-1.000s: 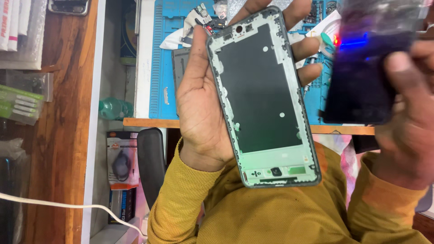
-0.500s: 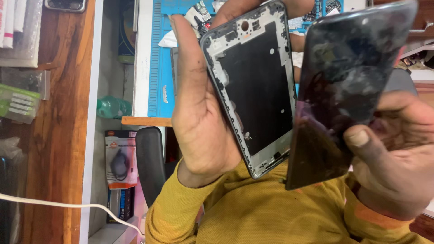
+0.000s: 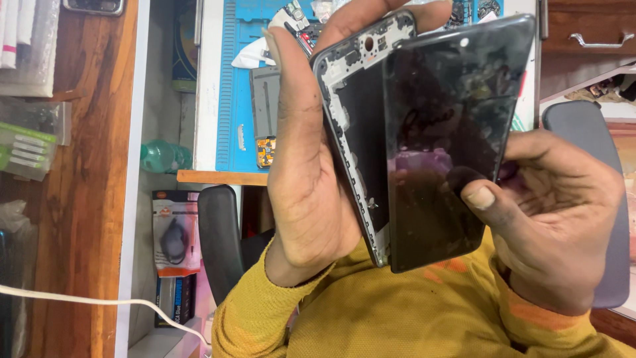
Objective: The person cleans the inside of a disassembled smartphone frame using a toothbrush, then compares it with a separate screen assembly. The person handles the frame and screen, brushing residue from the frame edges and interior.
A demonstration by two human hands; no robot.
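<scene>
In the middle of the frame, the left hand (image 3: 308, 179) is gripping the frame (image 3: 354, 139). The right hand (image 3: 556, 219) is pinching the screen (image 3: 450, 146); it looks thin, breakable, best held by edges.

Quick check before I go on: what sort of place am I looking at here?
Most likely a phone repair bench. The left hand holds a bare phone frame, the right hand a dark screen panel, and behind them a blue work mat carries loose phone parts.
</scene>
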